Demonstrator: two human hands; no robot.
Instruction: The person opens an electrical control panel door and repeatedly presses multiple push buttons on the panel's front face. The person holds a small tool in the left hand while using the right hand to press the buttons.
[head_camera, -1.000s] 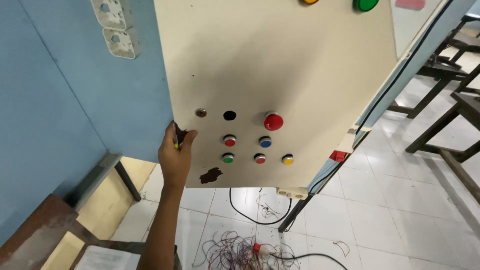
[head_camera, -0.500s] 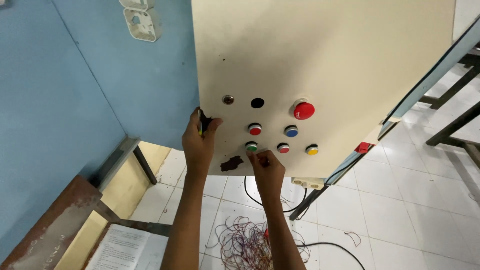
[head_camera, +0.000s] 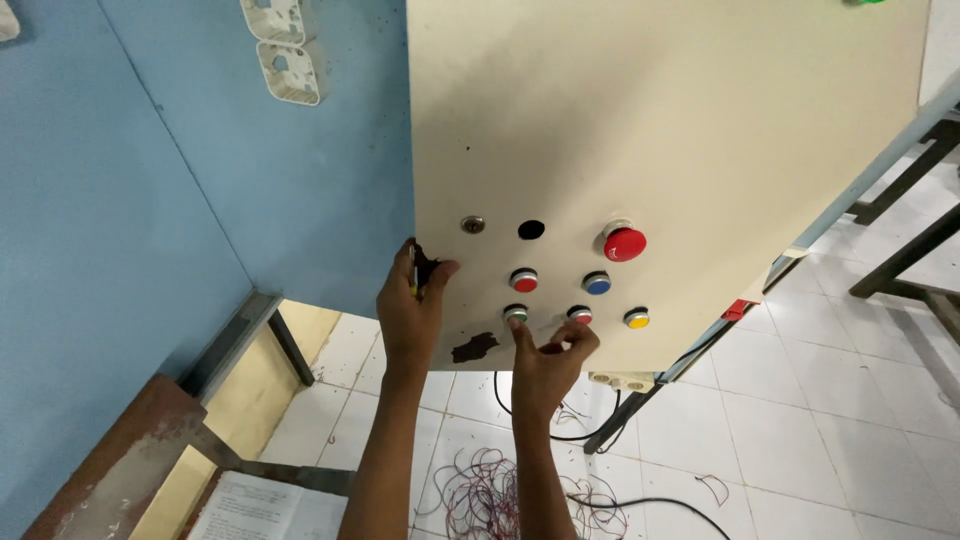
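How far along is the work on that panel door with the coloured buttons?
Done, by the look of it: six buttons sit in the cream panel door, among them the big red mushroom button. In hand: the left hand grips the door's edge, and the right hand has a finger on the green button. Left: one round hole is empty, and loose wires lie on the floor.

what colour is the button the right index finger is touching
Green, with a silver ring: the button under the right hand index fingertip. Head view shows it.

Blue wall (head_camera: 150, 200) crowds the cream panel (head_camera: 650, 130) on its left; open tiled floor (head_camera: 800, 420) lies below
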